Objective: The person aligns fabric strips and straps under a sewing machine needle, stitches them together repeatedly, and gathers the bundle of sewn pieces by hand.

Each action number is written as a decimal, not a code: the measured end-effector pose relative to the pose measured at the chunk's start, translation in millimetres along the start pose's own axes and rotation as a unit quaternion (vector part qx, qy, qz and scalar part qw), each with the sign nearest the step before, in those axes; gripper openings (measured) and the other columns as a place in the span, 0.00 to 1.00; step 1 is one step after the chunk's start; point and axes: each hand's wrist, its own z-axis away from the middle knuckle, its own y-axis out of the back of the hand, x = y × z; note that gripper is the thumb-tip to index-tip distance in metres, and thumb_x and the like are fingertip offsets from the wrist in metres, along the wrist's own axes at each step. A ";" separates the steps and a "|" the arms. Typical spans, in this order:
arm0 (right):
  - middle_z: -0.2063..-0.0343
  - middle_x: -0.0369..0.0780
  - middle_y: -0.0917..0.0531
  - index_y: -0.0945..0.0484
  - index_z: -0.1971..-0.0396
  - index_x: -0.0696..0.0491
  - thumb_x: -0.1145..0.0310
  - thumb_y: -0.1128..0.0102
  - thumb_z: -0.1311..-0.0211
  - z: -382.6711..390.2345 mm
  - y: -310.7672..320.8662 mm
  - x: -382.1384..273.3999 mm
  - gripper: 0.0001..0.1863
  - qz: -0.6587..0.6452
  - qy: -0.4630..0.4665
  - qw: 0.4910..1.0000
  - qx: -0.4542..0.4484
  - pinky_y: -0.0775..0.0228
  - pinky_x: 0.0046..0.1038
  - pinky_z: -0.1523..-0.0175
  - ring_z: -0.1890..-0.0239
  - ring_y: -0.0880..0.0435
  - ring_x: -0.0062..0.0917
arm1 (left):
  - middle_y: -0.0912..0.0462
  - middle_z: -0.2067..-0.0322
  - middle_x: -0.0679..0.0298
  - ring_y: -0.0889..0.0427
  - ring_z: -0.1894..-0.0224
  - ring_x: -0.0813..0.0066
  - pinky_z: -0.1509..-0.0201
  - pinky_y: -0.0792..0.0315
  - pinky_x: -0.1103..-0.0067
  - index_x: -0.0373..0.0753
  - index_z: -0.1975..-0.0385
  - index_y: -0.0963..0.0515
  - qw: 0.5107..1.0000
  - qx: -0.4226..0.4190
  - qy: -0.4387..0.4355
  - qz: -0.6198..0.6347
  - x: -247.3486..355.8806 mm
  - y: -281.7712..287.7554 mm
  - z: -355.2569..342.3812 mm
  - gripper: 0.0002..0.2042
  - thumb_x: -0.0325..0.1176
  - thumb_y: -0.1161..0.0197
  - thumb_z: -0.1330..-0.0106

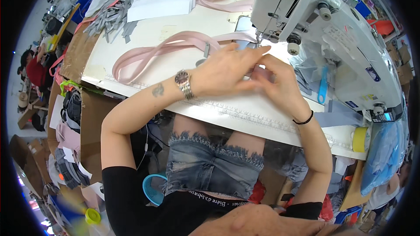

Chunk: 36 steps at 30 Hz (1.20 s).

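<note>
In the head view, from far away, I see the left hand (pixel 234 67) at one o'clock, its fingers partly straight. The right hand (pixel 282 83) is near two o'clock, curled and a bit blurry. They come close together, and I can't tell if either one holds anything. The long pink zipper strip (pixel 188 37) loops at eleven o'clock and runs behind the left hand toward the sewing machine (pixel 341 39) at two o'clock. A blue tool (pixel 323 85) lies near three o'clock.
</note>
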 end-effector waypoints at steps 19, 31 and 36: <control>0.57 0.37 0.17 0.19 0.64 0.53 0.76 0.34 0.47 2.6 5.9 16.3 0.09 0.158 0.079 0.984 -0.002 0.29 0.36 0.48 0.59 0.17 0.32 | 0.17 0.73 0.57 0.20 0.64 0.59 0.58 0.28 0.68 0.37 0.60 0.19 0.965 -0.221 0.134 0.049 -36.6 9.8 -25.2 0.15 0.42 0.33 0.37; 0.55 0.36 0.17 0.18 0.61 0.53 0.71 0.31 0.46 2.7 13.1 24.2 0.12 0.241 0.069 0.967 -0.040 0.27 0.33 0.52 0.56 0.17 0.31 | 0.19 0.54 0.56 0.17 0.50 0.64 0.57 0.19 0.75 0.33 0.57 0.21 0.984 -0.058 -0.138 -0.095 -34.3 -14.6 7.9 0.13 0.27 0.37 0.42; 0.53 0.35 0.15 0.16 0.58 0.52 0.76 0.35 0.43 2.9 16.8 28.9 0.12 0.255 0.032 0.965 -0.042 0.22 0.28 0.50 0.52 0.15 0.31 | 0.20 0.50 0.61 0.17 0.50 0.64 0.56 0.19 0.73 0.36 0.55 0.21 0.992 -0.040 -0.093 -0.075 -46.7 -19.1 3.3 0.13 0.26 0.35 0.39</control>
